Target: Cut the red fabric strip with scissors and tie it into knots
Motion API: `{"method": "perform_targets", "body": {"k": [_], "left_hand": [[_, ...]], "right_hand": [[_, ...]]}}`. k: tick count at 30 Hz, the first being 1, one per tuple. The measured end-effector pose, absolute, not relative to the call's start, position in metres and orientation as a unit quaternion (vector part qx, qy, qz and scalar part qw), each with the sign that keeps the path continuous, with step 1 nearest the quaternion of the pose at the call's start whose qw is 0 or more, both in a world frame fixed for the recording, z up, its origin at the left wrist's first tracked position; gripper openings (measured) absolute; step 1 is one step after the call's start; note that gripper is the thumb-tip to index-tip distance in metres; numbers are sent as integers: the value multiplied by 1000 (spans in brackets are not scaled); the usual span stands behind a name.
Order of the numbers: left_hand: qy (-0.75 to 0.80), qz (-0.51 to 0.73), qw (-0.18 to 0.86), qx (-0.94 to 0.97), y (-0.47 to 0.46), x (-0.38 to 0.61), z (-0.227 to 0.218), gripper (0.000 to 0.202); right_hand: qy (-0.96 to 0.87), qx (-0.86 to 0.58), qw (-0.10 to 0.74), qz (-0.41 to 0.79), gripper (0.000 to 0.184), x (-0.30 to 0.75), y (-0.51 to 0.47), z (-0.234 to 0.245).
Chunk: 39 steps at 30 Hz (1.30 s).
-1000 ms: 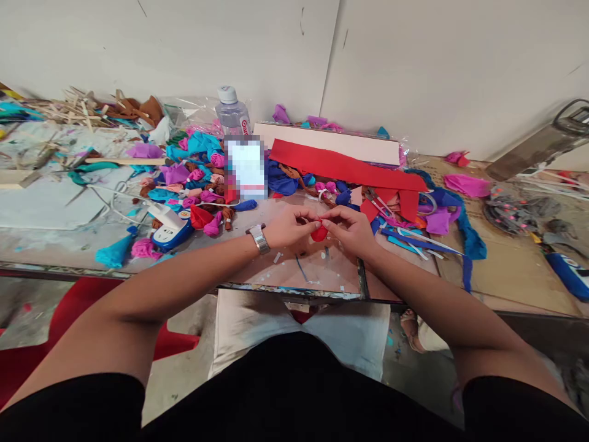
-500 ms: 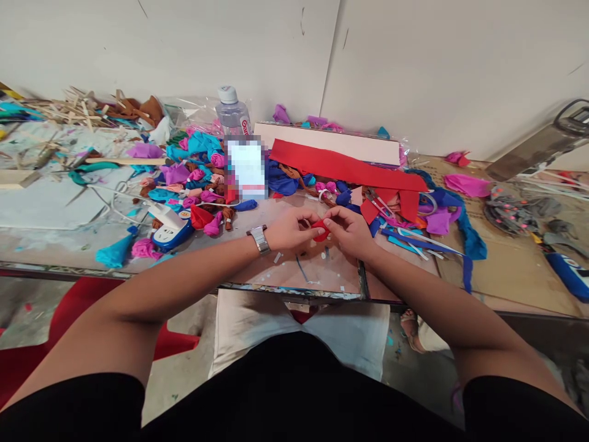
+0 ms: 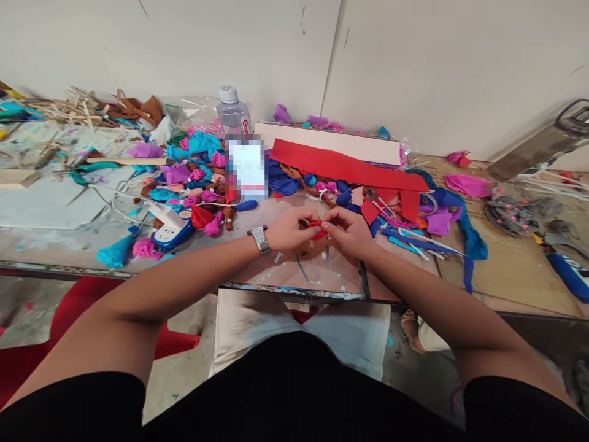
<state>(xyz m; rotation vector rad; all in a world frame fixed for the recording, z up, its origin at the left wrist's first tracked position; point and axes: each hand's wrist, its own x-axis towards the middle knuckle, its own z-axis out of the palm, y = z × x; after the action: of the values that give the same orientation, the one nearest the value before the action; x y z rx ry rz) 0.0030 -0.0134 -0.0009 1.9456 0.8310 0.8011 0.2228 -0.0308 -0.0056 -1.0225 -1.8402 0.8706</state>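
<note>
Between my two hands is a small piece of red crepe paper [image 3: 317,231], partly hidden by the fingers. My left hand [image 3: 293,229], with a metal watch [image 3: 260,239] on its wrist, pinches the piece between thumb and fingers. From the other side my right hand [image 3: 348,232] pinches it too, the fingertips of both hands nearly meeting. Both hands are just above the table [image 3: 294,270]. Behind them a long red paper strip [image 3: 340,166] lies over blue and brown scraps. Scissors [image 3: 380,202] rest on red pieces to the right.
Left of my hands are a blue-and-white power strip [image 3: 173,233] with a white plug and a heap of coloured paper twists [image 3: 202,147]. A bottle [image 3: 234,113] and a lit phone [image 3: 247,166] stand behind. On the right are cardboard [image 3: 497,264] and a dark tumbler [image 3: 529,147].
The fingertips of my right hand have shifted slightly left and closer to my left hand. Less of the red piece shows between them.
</note>
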Motion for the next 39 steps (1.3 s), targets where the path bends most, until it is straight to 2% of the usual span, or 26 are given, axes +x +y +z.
{"method": "perform_targets", "body": {"k": [7, 12, 16, 23, 39], "left_hand": [[339, 328, 460, 752, -12, 3, -2, 24], [337, 318, 400, 790, -12, 2, -3, 17], [332, 320, 419, 782, -12, 2, 0, 22], [322, 331, 475, 749, -14, 4, 2, 34], [317, 370, 461, 741, -11, 3, -2, 25]], "right_hand": [[-725, -405, 426, 359, 35, 220, -32, -4], [-735, -391, 408, 375, 29, 223, -32, -8], [-729, -402, 417, 365, 26, 222, -31, -8], [-679, -426, 458, 385, 40, 217, -32, -3], [-676, -403, 457, 414, 45, 215, -34, -7]]}}
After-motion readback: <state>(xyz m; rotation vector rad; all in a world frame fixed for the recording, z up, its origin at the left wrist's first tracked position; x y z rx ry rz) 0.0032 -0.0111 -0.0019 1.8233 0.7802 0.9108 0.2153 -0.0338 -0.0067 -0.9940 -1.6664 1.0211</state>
